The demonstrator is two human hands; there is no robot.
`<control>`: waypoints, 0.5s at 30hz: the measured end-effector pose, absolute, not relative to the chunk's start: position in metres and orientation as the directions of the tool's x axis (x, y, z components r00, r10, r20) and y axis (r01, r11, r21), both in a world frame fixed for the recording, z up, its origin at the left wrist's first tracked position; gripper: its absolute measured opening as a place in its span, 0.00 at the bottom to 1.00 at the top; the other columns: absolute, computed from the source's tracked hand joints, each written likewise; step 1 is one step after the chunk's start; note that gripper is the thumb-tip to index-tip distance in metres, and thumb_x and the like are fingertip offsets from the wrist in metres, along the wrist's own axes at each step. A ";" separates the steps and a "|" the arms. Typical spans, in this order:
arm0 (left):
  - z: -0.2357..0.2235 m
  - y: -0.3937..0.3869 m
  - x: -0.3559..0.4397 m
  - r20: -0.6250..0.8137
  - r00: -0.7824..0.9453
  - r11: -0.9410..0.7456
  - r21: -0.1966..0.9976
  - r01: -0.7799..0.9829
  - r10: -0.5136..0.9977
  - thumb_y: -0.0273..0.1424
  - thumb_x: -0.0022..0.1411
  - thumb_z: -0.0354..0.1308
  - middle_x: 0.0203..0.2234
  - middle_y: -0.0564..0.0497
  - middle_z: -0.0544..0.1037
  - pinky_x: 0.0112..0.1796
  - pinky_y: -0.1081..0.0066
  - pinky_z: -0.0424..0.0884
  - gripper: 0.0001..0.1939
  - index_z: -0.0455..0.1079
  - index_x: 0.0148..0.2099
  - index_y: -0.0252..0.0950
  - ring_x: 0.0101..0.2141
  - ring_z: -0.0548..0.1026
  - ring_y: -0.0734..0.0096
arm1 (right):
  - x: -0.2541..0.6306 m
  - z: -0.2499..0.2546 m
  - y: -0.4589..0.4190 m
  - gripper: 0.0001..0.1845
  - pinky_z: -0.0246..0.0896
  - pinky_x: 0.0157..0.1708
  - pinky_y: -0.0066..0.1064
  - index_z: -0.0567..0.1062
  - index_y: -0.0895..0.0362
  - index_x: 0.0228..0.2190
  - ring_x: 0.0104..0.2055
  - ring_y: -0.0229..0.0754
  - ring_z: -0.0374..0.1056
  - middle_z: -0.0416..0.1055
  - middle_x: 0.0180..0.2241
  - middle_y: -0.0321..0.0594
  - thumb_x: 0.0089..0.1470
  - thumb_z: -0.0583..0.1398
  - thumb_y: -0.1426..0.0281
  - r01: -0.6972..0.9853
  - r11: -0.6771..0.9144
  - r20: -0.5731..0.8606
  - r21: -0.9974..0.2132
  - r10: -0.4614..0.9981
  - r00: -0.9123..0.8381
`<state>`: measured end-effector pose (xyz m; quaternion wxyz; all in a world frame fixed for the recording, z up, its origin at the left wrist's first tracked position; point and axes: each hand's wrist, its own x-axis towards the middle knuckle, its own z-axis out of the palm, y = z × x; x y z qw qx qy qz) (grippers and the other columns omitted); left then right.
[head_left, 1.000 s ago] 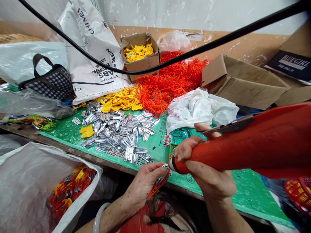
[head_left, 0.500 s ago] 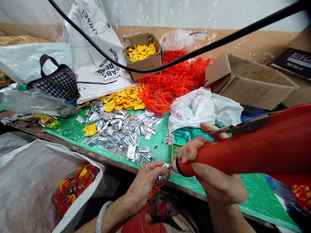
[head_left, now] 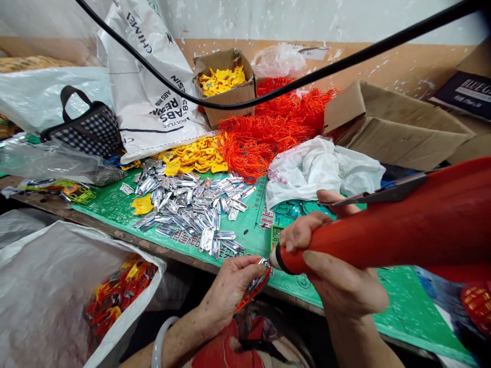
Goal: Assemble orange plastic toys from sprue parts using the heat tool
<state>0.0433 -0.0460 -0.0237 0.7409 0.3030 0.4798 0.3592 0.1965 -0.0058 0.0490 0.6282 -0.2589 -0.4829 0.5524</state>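
My left hand [head_left: 233, 283] pinches a red plastic piece [head_left: 253, 294] with a silvery metal plate in it; the fingers hide part of it. My right hand [head_left: 337, 266] is wrapped round the front of a red electric screwdriver [head_left: 391, 235], held nearly level. Its tip touches or nearly touches the red piece, and the exact contact is too small to make out. Loose silvery metal plates [head_left: 195, 204] lie heaped on the green table cover [head_left: 249, 230] beyond my left hand. Close by the screwdriver's nose sits a small green basket [head_left: 275, 236].
Yellow plastic pieces [head_left: 195, 156] and tangled orange-red pieces [head_left: 249, 145] are piled behind the plates. An open white sack [head_left: 42, 286] with red and yellow pieces stands at lower left. Cardboard boxes [head_left: 410, 138] line the back right, and a black cable [head_left: 226, 106] hangs across.
The screwdriver has shifted slightly up and left with my right hand, its nose closer to the left fingers. The red strip that stood up beside the tip no longer shows there.
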 end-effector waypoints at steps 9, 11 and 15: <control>-0.025 -0.046 0.043 -0.541 0.246 0.593 0.753 -0.284 0.804 0.40 0.51 0.67 0.20 0.54 0.73 0.33 0.68 0.64 0.13 0.78 0.31 0.35 0.25 0.70 0.68 | 0.197 0.049 -0.007 0.32 0.67 0.35 0.38 0.65 0.42 0.52 0.29 0.39 0.68 0.72 0.27 0.28 0.47 0.70 0.67 -0.430 0.235 0.290 -0.872 0.955 -0.067; -0.026 -0.047 0.042 -0.543 0.242 0.593 0.752 -0.286 0.804 0.40 0.51 0.68 0.20 0.54 0.73 0.33 0.68 0.64 0.13 0.78 0.31 0.34 0.26 0.71 0.67 | 0.197 0.049 -0.007 0.32 0.66 0.35 0.37 0.65 0.42 0.52 0.29 0.39 0.68 0.72 0.27 0.28 0.47 0.70 0.67 -0.433 0.233 0.287 -0.871 0.956 -0.062; -0.027 -0.048 0.043 -0.533 0.228 0.580 0.759 -0.296 0.815 0.40 0.51 0.67 0.20 0.53 0.74 0.34 0.68 0.65 0.13 0.78 0.31 0.34 0.27 0.71 0.67 | 0.197 0.049 -0.006 0.33 0.67 0.34 0.38 0.65 0.43 0.52 0.28 0.40 0.68 0.73 0.27 0.29 0.46 0.70 0.66 -0.428 0.222 0.276 -0.876 0.959 -0.068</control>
